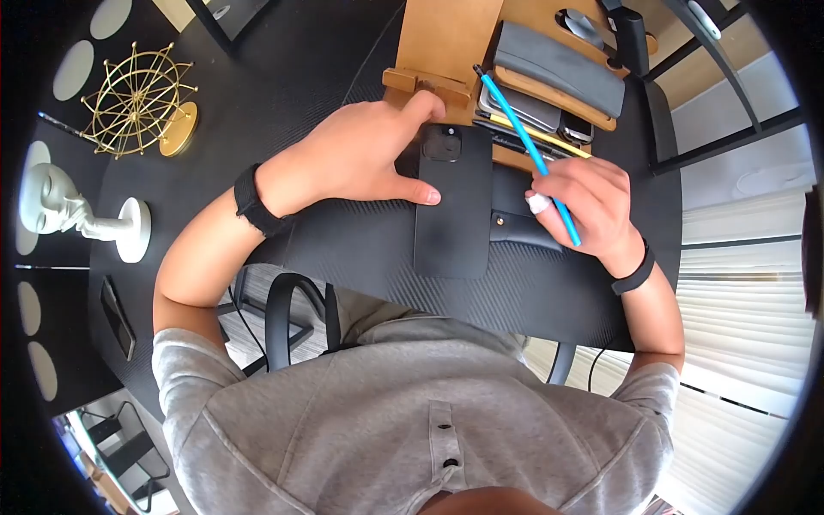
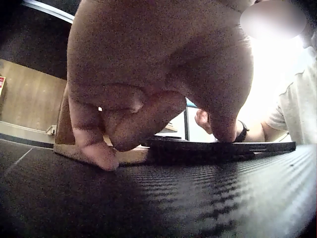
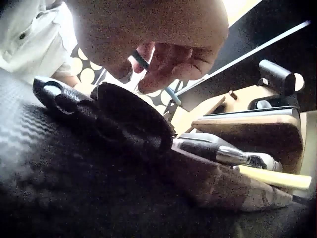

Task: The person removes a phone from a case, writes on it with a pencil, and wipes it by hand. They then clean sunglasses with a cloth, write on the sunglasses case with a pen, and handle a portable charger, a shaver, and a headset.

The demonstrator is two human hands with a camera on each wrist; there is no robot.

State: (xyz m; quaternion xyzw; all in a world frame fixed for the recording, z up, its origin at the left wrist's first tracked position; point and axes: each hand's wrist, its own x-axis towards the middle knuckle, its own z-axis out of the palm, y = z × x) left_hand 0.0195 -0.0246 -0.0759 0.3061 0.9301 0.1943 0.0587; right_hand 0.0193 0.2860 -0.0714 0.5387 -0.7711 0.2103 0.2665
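Observation:
A black smartphone [image 1: 453,223] lies on the dark desk, camera bump at the far end. My left hand [image 1: 365,154] reaches over from the left, thumb tip over the phone's left edge, index finger out by the ledge of a wooden stand [image 1: 451,39]. The left wrist view shows its bent fingers [image 2: 101,156] low at the desk, with the phone's edge [image 2: 223,146] behind. My right hand [image 1: 588,202] pinches a blue pen-like stick [image 1: 524,130] with a dark tip, slanted up and away. A small white piece [image 1: 539,203] shows at these fingers. Below lies a dark case with a snap [image 1: 524,230].
Behind the right hand, a wooden organizer [image 1: 592,112] holds a grey case [image 1: 562,69], a yellow pencil [image 1: 549,137] and other items. To the left stand a gold wheel ornament [image 1: 137,103] and a white figurine [image 1: 133,230]. Another phone [image 1: 118,318] lies at the left.

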